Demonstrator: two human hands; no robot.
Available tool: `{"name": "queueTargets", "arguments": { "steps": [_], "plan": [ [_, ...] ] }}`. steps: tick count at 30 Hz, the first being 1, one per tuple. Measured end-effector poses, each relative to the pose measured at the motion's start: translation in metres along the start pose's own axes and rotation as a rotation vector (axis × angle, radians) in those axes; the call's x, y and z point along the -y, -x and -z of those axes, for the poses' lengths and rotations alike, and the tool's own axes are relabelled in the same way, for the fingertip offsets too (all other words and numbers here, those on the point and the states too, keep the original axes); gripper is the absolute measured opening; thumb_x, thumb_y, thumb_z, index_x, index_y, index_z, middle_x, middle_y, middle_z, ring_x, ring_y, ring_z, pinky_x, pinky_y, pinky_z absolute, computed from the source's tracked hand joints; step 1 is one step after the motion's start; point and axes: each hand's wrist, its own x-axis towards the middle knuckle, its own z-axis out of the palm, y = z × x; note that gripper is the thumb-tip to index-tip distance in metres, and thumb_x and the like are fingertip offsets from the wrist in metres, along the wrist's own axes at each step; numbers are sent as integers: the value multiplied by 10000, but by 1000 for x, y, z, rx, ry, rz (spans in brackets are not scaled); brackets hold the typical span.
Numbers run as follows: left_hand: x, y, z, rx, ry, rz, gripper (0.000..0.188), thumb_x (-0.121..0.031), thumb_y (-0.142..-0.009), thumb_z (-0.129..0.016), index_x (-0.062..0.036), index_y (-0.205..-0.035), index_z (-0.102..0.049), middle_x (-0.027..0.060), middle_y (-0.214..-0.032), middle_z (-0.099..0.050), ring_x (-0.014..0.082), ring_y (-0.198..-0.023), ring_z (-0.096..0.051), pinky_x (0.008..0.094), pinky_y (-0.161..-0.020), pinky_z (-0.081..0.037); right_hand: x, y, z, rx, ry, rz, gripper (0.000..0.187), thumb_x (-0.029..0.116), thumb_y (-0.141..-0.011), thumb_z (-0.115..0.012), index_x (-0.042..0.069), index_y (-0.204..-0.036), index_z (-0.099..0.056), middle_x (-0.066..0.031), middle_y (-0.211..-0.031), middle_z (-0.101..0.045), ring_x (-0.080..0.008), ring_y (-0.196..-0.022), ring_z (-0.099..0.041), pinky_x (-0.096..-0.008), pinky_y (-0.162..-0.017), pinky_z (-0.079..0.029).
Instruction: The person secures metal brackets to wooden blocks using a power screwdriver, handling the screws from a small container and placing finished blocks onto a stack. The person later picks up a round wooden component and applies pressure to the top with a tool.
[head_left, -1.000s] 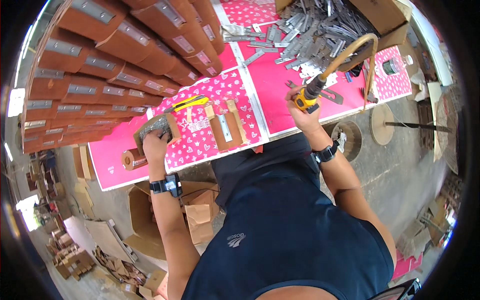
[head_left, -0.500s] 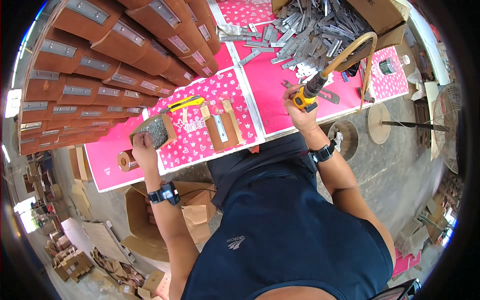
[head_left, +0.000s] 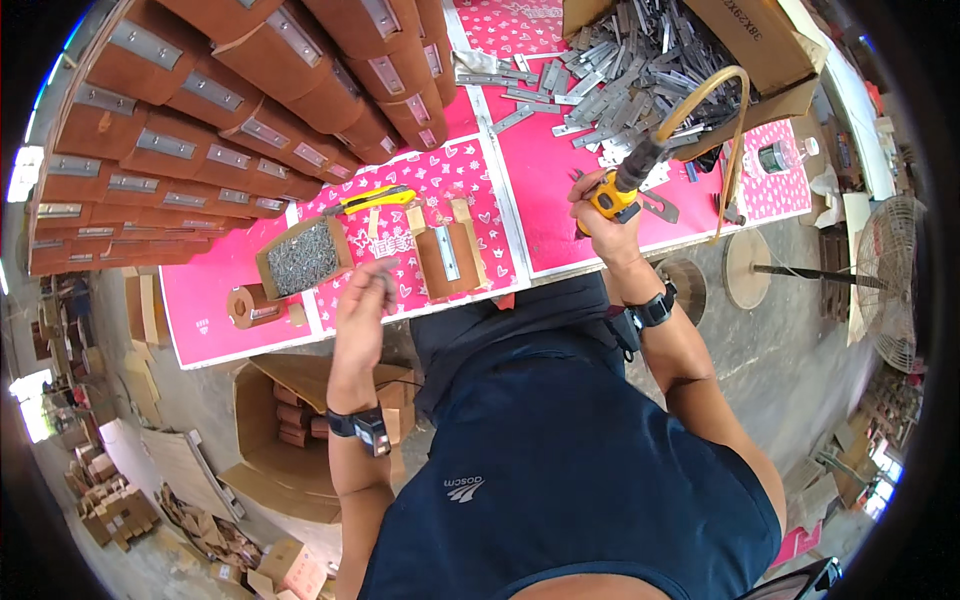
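Left hand (head_left: 360, 298), fingers too blurred to read, moves from left-side hardware box (head_left: 341, 243) toward center block (head_left: 464, 262); right hand (head_left: 608, 232) wraps fingers around drill (head_left: 613, 196).

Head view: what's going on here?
The person holds a yellow drill in the right hand at a pink table. The left hand, blurred, is between a box of small metal bits and a brown block bearing a plate; whether it holds anything is unclear. Similar blocks are stacked at the left.
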Motion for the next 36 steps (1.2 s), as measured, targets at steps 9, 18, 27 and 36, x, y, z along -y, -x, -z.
{"name": "queueTargets", "arguments": {
  "steps": [9, 18, 27, 36],
  "plan": [
    [11, 30, -53, 158, -31, -20, 347, -9, -1019, -556, -21, -1366, -546, 87, -970, -713, 131, -855, -650, 238, -720, -498, 83, -5, -62, 49, -699, -140, 265, -66, -756, -616, 16, -1008, -602, -135, -861, -680, -225, -668, -676, -341, -623, -569],
    [21, 34, -62, 79, 10, 68, 194, -50, -974, -682, 37, -1148, -685, 125, -1008, -758, 173, -862, -724, 260, -690, -571, 102, -6, -98, 227, -855, -130, 273, -49, -754, -628, 8, -1019, -598, -134, -880, -685, -210, -694, -680, -328, -634, -572],
    [20, 40, -71, -30, -551, -235, 158, -91, -906, -764, -28, -1051, -764, 80, -849, -762, 107, -699, -678, 266, -664, -539, 104, 0, -102, 353, -735, -170, 281, -58, -746, -574, 10, -1018, -554, -134, -861, -628, -213, -694, -638, -345, -651, -551],
    [10, 41, -77, -21, -618, -278, 128, -104, -887, -776, -28, -989, -765, 98, -803, -736, 143, -635, -654, 289, -593, -508, 100, 6, -102, 353, -697, -168, 289, -62, -745, -575, 14, -1022, -548, -138, -887, -625, -203, -702, -634, -350, -665, -558]
  ]
}}
